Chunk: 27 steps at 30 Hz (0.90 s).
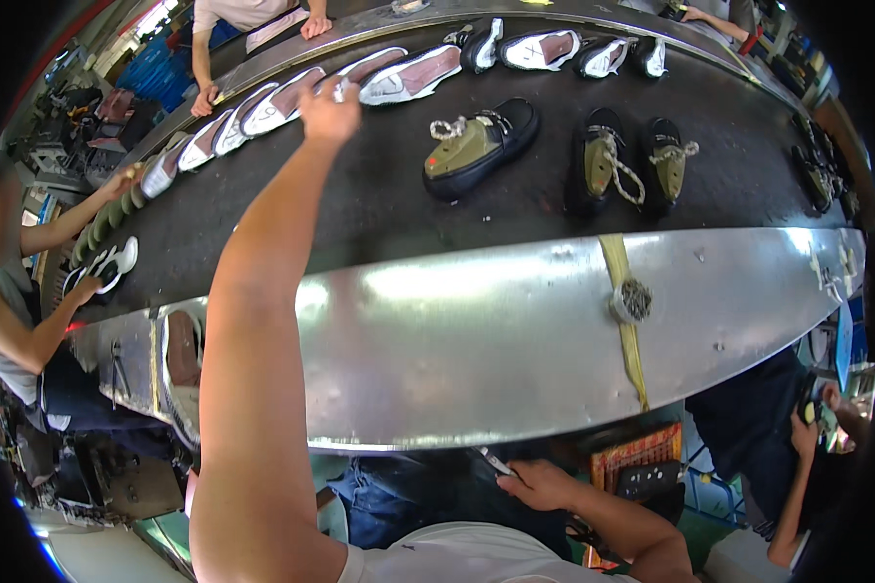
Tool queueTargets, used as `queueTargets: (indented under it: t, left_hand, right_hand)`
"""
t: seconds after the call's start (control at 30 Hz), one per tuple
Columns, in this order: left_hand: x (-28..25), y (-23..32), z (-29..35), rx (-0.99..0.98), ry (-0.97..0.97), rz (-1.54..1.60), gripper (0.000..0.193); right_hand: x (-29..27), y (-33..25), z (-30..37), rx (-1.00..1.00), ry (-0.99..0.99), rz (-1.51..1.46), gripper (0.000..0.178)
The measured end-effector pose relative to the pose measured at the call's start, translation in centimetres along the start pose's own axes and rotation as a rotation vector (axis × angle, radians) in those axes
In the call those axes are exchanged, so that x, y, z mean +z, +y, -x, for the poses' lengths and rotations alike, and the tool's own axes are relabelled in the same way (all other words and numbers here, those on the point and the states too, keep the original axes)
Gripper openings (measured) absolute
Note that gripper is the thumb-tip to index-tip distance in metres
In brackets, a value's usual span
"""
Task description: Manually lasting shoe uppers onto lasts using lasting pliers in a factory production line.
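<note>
Stretched far out over the dark table, my left hand is at the row of white shoe uppers with brownish-pink insoles. Its fingers are partly blurred and overlap the near end of one white shoe upper; whether they grip it cannot be made out. Close to my body, below the metal ledge, my right hand is closed around a slim metal hand tool whose tip points up and left. Right of my left hand, an olive and black shoe with a rope lace rests on the table.
Two more olive shoes stand to the right. A cup of small metal nails sits on the shiny metal ledge. A co-worker handles shoe parts at left; other people stand across the table and at lower right.
</note>
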State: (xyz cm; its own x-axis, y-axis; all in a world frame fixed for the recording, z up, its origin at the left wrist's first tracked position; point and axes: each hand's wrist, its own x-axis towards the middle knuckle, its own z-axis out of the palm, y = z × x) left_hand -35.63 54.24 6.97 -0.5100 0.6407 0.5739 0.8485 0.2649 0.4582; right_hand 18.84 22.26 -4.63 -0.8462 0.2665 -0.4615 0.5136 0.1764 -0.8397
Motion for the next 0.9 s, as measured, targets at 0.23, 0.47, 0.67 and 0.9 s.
queueTargets:
  t: [0.23,0.47,0.67,0.9]
  left_hand:
    - [4.7,-2.0,-6.2,-0.236,-0.385,-0.225,0.087]
    - [6.2,1.1,-7.3,-0.05,-0.568,-0.368,0.1]
    - [7.2,2.0,-7.7,-0.079,-0.754,-0.366,0.102]
    - [4.2,2.6,-4.3,-0.161,-0.625,-0.317,0.103]
  right_hand:
    - [-1.7,1.8,-2.3,-0.012,0.003,-0.091,0.036]
    - [-1.7,2.4,-2.7,-0.105,0.068,-0.024,0.028]
    - [-0.7,0.2,-2.9,0.091,-0.011,-0.223,0.033]
    - [0.5,-0.2,-2.9,0.155,0.016,-0.318,0.039]
